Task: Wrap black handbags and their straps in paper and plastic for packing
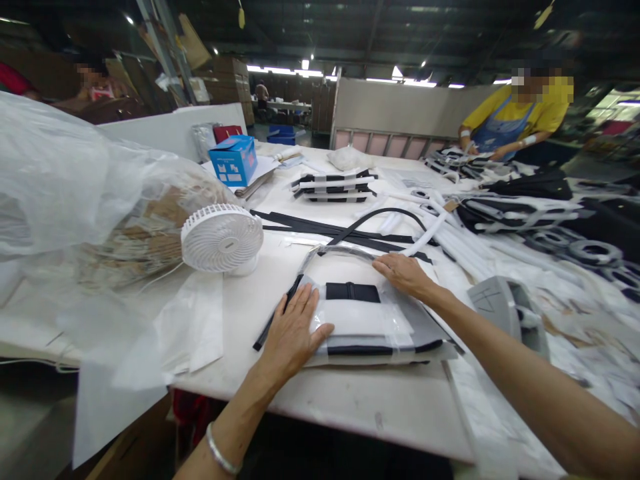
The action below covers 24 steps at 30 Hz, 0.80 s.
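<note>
A flat bag of grey, white and black panels [373,320] lies inside a clear plastic sleeve on the white table [350,400] in front of me. My left hand [295,327] rests flat on its near left corner, fingers stretched out. My right hand [403,272] lies palm down on the far right edge of the bag, by the open mouth of the sleeve. Black straps [350,230] curve across the table just beyond it.
A small white fan [221,238] stands to the left, beside a big clear plastic bag of brown goods [100,200]. A blue box [233,160] and a stack of bags [335,185] lie farther back. White straps and bags [525,220] crowd the right. A person in yellow [520,117] works at the far right.
</note>
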Each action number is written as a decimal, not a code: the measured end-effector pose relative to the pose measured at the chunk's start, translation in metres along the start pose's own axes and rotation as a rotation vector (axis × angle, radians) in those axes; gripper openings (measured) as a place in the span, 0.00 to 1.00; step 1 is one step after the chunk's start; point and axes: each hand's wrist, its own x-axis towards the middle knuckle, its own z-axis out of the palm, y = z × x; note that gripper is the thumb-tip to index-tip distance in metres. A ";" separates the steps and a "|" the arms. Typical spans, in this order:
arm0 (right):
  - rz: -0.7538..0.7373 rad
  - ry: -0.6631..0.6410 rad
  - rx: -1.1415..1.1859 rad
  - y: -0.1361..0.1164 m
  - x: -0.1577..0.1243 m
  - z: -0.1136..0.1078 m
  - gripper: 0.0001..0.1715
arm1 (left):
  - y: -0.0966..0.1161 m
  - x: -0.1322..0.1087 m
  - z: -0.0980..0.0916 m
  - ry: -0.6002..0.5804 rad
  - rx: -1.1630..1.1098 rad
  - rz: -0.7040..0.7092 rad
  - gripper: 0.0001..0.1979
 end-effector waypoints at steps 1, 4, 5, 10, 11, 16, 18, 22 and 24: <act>-0.033 0.048 -0.003 -0.001 -0.001 -0.003 0.26 | 0.000 0.000 0.000 0.004 -0.004 -0.001 0.33; -0.127 0.011 0.032 -0.005 -0.010 -0.002 0.29 | 0.000 -0.001 -0.001 0.016 -0.010 -0.005 0.33; -0.159 -0.048 0.032 -0.006 -0.015 0.003 0.29 | 0.001 -0.001 -0.001 0.016 -0.011 -0.006 0.33; -0.180 -0.222 0.012 -0.010 -0.032 0.027 0.28 | 0.001 0.001 -0.001 -0.013 -0.018 -0.012 0.33; -0.161 -0.227 0.061 -0.009 -0.033 0.025 0.29 | 0.001 0.001 -0.001 -0.018 -0.021 -0.017 0.33; -0.030 -0.060 0.430 -0.007 -0.048 -0.013 0.37 | 0.000 0.002 -0.012 -0.002 -0.033 -0.018 0.33; -0.007 -0.006 0.411 -0.010 -0.065 -0.024 0.39 | 0.001 -0.003 -0.021 0.054 -0.010 0.005 0.34; -0.112 -0.018 0.179 -0.021 -0.109 -0.007 0.38 | 0.004 -0.019 -0.029 0.144 0.060 0.074 0.37; -0.140 -0.040 0.066 -0.025 -0.125 0.014 0.37 | 0.005 -0.027 -0.025 0.107 0.068 0.079 0.35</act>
